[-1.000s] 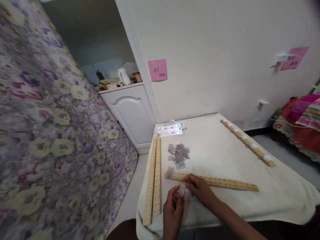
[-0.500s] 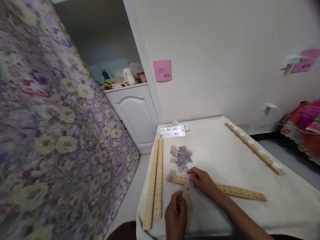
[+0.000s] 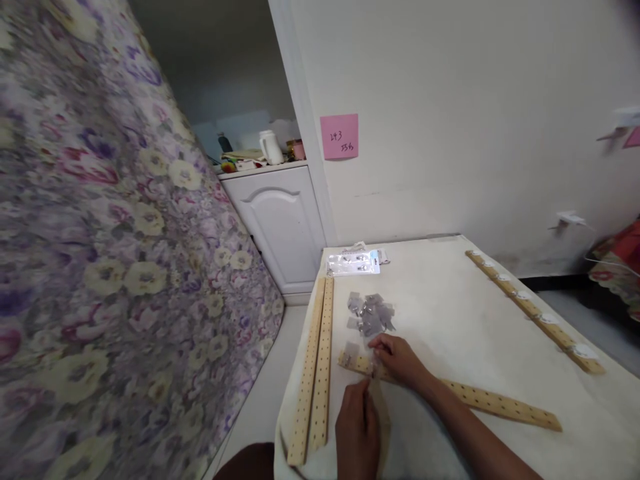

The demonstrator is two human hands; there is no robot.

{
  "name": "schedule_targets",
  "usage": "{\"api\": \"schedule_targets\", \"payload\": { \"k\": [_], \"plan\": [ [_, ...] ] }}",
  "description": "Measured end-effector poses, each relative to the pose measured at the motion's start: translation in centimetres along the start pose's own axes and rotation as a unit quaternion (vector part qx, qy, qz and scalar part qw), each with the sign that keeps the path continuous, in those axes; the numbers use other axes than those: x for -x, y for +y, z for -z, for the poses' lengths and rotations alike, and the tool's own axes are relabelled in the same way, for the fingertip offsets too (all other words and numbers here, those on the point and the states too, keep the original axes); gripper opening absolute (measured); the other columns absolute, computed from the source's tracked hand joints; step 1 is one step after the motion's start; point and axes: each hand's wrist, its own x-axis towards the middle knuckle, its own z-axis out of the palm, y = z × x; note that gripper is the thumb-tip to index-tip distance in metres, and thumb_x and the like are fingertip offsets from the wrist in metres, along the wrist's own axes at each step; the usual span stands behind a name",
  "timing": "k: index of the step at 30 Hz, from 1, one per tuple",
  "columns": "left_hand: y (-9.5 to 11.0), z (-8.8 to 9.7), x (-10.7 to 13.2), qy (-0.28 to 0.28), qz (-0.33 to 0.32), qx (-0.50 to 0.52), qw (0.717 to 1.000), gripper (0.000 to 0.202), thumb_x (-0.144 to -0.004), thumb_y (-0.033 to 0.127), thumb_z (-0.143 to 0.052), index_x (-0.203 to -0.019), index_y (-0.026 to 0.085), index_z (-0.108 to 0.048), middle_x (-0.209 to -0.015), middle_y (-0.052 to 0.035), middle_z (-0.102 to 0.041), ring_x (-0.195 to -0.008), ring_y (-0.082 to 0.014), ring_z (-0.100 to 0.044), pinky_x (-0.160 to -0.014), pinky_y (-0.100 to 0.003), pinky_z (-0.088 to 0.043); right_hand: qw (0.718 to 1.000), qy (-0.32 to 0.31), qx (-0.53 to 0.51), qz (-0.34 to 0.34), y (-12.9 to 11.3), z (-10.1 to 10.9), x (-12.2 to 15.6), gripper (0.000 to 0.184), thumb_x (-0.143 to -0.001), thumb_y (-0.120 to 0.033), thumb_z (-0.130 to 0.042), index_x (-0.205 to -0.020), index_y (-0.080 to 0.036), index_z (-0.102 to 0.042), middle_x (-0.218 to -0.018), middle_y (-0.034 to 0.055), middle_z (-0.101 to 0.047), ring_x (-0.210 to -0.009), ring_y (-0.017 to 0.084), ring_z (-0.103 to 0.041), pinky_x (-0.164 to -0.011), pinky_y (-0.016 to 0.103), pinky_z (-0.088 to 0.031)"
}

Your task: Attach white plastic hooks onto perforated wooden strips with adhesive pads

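A perforated wooden strip (image 3: pixel 500 402) lies slantwise across the near part of the table, partly covered by my right hand and forearm. My right hand (image 3: pixel 401 361) is closed in a pinch over it, at the upper edge of a clear adhesive hook (image 3: pixel 376 371). From below, the closed fingertips of my left hand (image 3: pixel 357 425) meet the same hook; its outline is faint. Another clear hook (image 3: pixel 351 351) sits on the strip's left end. Beyond my hands is a loose pile of clear square hooks (image 3: pixel 373 316).
Two perforated wooden strips (image 3: pixel 321 360) lie side by side along the table's left edge. At the right edge is a strip with several clear hooks (image 3: pixel 530 309). Clear packaging (image 3: pixel 354 263) lies at the back. A floral curtain (image 3: pixel 150 267) hangs at left.
My left hand has risen so its fingertips meet the clear hook near my right fingers. The hook is now over the wooden strip. The view has turned slightly left.
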Motion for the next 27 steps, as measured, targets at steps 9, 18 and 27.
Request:
{"api": "schedule_targets", "payload": {
  "k": [9,18,27],
  "plan": [
    [-0.5,-1.0,0.2,0.027,-0.006,-0.010,1.000,0.035,-0.091,0.026,-0.033,-0.116,0.019,-0.057,-0.099,-0.0102,-0.062,-0.096,-0.0202,-0.059,-0.085,-0.035,-0.049,1.000,0.008,0.004,0.000,0.4,-0.3,-0.3,0.024,-0.073,-0.018,-0.046,-0.085,-0.017,-0.067,-0.070,0.0010,-0.066,-0.069,0.018,-0.059,-0.067,0.028,-0.044],
    [-1.4,-0.9,0.3,-0.025,-0.021,-0.051,0.998,0.041,-0.089,0.019,-0.034,-0.124,0.018,-0.054,-0.109,-0.0120,-0.060,-0.104,-0.0209,-0.056,-0.092,-0.034,-0.046,1.000,0.019,0.012,-0.005,0.8,-0.5,-0.4,0.026,-0.073,-0.019,-0.045,-0.086,-0.016,-0.067,-0.082,0.0052,-0.070,-0.078,0.021,-0.063,-0.074,0.032,-0.046],
    [-0.8,-0.7,0.2,-0.040,-0.022,-0.061,0.997,0.042,-0.087,0.016,-0.035,-0.125,0.018,-0.054,-0.109,-0.0114,-0.060,-0.103,-0.0205,-0.056,-0.091,-0.031,-0.045,1.000,0.020,0.010,-0.005,1.0,-0.6,-0.5,0.026,-0.073,-0.016,-0.043,-0.085,-0.016,-0.067,-0.085,0.0058,-0.071,-0.082,0.021,-0.063,-0.077,0.032,-0.046]
  ]
}}
